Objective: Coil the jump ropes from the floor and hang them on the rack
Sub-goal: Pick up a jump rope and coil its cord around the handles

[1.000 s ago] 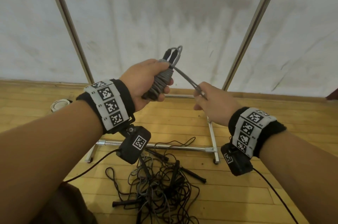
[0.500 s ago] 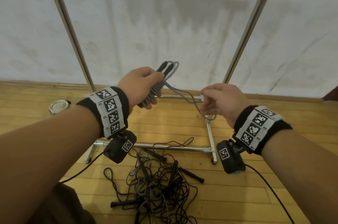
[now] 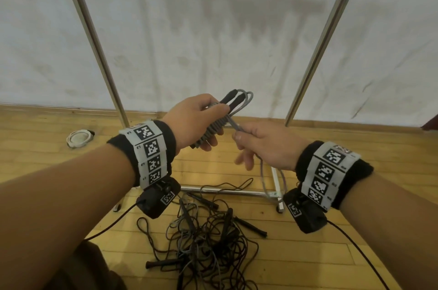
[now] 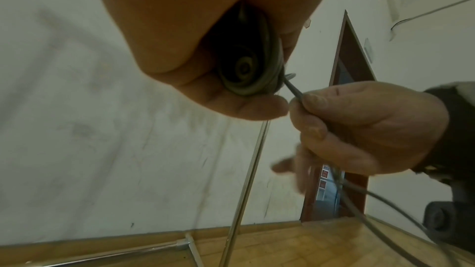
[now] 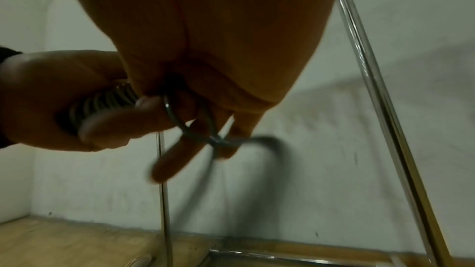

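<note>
Grey coiled jump rope (image 3: 214,124) — handles half-hidden in gripping left hand (image 3: 194,121); right hand (image 3: 265,145) pinches its blurred loose strand.

Bare room: wooden floor (image 3: 355,147), white wall (image 3: 213,29)

Grey jump rope (image 3: 214,125), wound tightly around its paired black handles, held tilted above the floor; loose tail hangs right. Tangled dark jump ropes (image 3: 201,240) lie on wood before the chrome rack (image 3: 326,33).
</note>
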The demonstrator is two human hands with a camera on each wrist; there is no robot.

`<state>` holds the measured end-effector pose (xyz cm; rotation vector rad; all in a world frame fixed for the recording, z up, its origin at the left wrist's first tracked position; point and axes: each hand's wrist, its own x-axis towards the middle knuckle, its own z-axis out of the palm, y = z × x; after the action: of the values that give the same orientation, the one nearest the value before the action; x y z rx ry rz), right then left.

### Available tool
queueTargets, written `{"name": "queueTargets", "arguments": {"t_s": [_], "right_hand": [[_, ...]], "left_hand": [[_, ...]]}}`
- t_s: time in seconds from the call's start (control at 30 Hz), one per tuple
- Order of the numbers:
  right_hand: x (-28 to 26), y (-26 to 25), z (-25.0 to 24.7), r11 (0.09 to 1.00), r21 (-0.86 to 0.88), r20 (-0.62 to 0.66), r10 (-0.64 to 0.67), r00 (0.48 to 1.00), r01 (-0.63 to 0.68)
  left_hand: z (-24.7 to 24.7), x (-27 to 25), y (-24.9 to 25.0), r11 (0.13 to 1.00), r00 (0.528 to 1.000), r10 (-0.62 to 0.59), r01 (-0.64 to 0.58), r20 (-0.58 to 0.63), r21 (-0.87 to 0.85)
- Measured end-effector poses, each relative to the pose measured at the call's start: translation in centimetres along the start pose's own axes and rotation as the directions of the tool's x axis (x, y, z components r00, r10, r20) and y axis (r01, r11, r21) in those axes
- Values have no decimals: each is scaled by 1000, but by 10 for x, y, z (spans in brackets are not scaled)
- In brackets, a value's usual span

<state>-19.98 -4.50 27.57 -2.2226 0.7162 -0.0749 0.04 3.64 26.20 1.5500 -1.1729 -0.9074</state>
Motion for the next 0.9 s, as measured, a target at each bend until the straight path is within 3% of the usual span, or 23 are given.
{"name": "queueTargets", "arguments": {"t_s": [0.13,0.23,0.33,0.4,0.43,0.5,0.57,0.63,0.7,0.77,0.9], "right_hand": [[-2,20,-10,996,59,42,70,997,-72],[-1,32,-21,992,-16,-5,127,992,-127],[1,34,-24,964,-245,22,109,994,-100],[5,27,-23,934,-348,61,111,992,-83],[7,22,-22,934,-349,66,113,991,-84],[9,7,-21,899,-435,58,81,995,-48],[9,-8,-20,794,-608,35,11,999,13],[5,-22,-18,722,-691,14,-48,999,44],[1,-31,-15,710,-702,4,-72,997,54],[-1,-34,-12,705,-708,6,-63,998,49],[-4,-26,-13,749,-661,-43,-91,995,40]], "left_hand": [[-11,5,11,984,999,15,-24,-53,-176],[-10,-1,16,982,982,35,1,185,-189],[10,-14,11,988,847,-118,47,519,149],[29,-19,3,918,765,-266,14,587,397],[37,-19,-1,873,756,-317,-2,572,487],[45,-19,-8,810,770,-379,8,513,586],[45,-18,-11,788,790,-399,36,466,614],[42,-15,-14,762,834,-364,11,414,647],[42,-10,-17,736,887,-321,13,332,677],[42,-4,-18,773,917,-310,88,252,628],[31,4,-11,906,947,-294,234,127,354]]}}
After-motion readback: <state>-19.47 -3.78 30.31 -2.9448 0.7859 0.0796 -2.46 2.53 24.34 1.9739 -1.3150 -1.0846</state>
